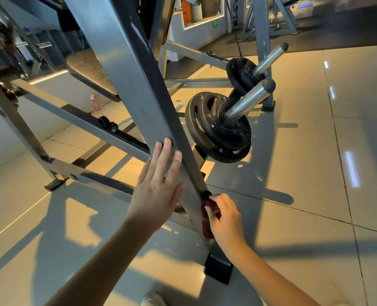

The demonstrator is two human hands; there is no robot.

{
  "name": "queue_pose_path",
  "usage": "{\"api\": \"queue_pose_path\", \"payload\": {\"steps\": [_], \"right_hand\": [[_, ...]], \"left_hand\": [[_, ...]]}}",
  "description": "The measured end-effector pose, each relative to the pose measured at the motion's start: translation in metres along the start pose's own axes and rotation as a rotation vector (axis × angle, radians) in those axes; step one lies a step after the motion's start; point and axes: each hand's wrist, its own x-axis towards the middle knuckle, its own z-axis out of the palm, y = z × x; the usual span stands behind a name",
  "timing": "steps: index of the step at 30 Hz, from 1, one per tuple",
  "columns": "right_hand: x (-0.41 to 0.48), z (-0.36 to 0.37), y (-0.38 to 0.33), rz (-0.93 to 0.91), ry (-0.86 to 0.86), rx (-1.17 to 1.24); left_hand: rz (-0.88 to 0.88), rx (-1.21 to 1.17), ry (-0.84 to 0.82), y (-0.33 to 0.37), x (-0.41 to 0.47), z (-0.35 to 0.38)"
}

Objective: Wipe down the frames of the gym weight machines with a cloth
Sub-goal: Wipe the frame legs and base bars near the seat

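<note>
Left hand [159,188] open, fingers straight and flat on the front face of the slanted grey frame post [134,89], fingertips pointing up the post. Right hand [225,219] gripping a dark red cloth [206,228], fingers curled round it, cloth pressed on the post's right edge, low down, just above the black foot cap [218,270]. Cloth bunched, part of it hanging below the hand along the post. Hands near each other, left higher, not touching. Behind the post on the right, black weight plates [218,129] sit on a chrome peg [247,100]; a second peg [269,58] with more plates [238,74] is further back. Cross bars of the same frame run left along the floor [315,173], which is glossy tile with long shadows. Dark seat pad [90,71] upper left. Small spray bottle [95,102] stands on the floor beyond the bars, well apart from the hands. Shoe tip [152,300] at bottom edge. More machines in the background, blurred.
</note>
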Motion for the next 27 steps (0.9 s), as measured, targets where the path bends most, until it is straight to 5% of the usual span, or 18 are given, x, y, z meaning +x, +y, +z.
{"api": "queue_pose_path", "payload": {"steps": [7,17,23,27], "right_hand": [[0.044,-0.004,-0.039,-0.093,0.057,0.112],[0.017,0.009,-0.030,0.076,0.112,0.069],[0.061,-0.006,-0.064,-0.082,0.065,0.248],[0.029,0.010,-0.050,0.033,0.062,0.299]], "left_hand": [[0.009,0.000,0.005,-0.002,0.002,0.001],[0.011,0.020,-0.015,-0.001,0.001,-0.002],[0.012,0.031,-0.008,-0.001,0.002,-0.002],[0.026,0.046,0.014,-0.002,0.000,-0.005]]}}
